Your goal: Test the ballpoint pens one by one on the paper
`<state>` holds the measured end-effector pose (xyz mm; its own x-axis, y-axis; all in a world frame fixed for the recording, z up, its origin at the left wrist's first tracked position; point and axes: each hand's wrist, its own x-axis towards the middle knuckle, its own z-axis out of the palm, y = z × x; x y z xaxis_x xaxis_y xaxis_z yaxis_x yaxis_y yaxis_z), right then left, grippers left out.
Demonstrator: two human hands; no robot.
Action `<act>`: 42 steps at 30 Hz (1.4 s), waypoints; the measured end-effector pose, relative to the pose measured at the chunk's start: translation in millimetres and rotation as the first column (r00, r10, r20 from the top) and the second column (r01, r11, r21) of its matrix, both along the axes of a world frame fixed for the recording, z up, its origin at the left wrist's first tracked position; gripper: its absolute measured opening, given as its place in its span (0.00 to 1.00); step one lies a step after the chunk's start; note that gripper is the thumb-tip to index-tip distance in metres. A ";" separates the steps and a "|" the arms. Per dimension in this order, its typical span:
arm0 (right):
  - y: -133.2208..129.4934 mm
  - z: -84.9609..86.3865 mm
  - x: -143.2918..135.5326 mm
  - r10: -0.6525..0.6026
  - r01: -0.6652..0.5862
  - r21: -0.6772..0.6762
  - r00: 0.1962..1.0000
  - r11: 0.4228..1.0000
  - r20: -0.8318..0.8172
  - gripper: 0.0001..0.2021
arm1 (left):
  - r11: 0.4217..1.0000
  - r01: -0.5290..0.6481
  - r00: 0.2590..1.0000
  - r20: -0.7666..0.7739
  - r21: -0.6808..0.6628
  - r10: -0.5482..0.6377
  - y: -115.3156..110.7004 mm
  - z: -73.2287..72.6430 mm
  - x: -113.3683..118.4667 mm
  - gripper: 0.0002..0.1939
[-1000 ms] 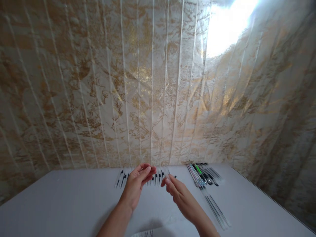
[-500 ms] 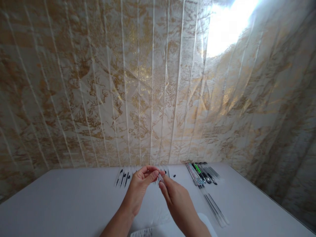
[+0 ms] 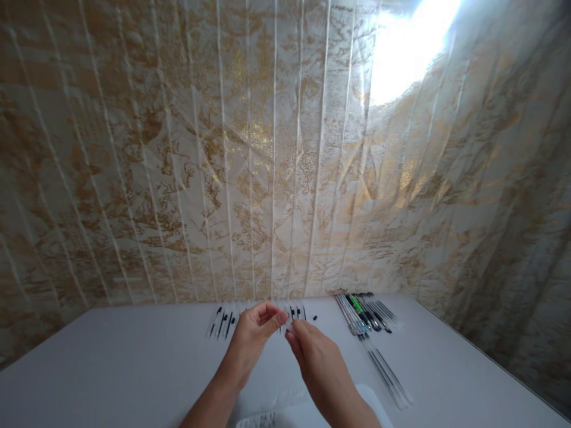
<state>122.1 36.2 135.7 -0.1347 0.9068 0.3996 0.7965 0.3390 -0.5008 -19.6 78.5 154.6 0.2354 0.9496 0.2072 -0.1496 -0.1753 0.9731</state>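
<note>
My left hand is closed, its thumb and forefinger pinched together above the table. Whatever lies between those fingertips is too small to make out. My right hand is closed too, its thumb and forefinger on a pale, see-through tube, mostly covered by the fingers. A narrow gap separates the two sets of fingertips. Behind them, a row of clear pen parts with dark refills and small black caps lies on the table, partly hidden by my hands. One black cap lies by itself at the row's right.
Several pens, one with a bright green part, lie together at the back right, beside thin refills. More long refills lie nearer. A white sheet-like object is under my right forearm. A patterned curtain hangs behind the table.
The fingertips have moved slightly apart. The pale tube that showed between my hands is now mostly covered by my right fingers. Things on the table have stayed put.
</note>
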 end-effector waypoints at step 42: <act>-1.0 6.6 -10.6 0.159 -0.579 -0.127 0.417 0.805 -0.895 0.25 | 0.928 0.322 0.890 0.395 -0.188 -0.229 -15.8 7.0 6.2 0.13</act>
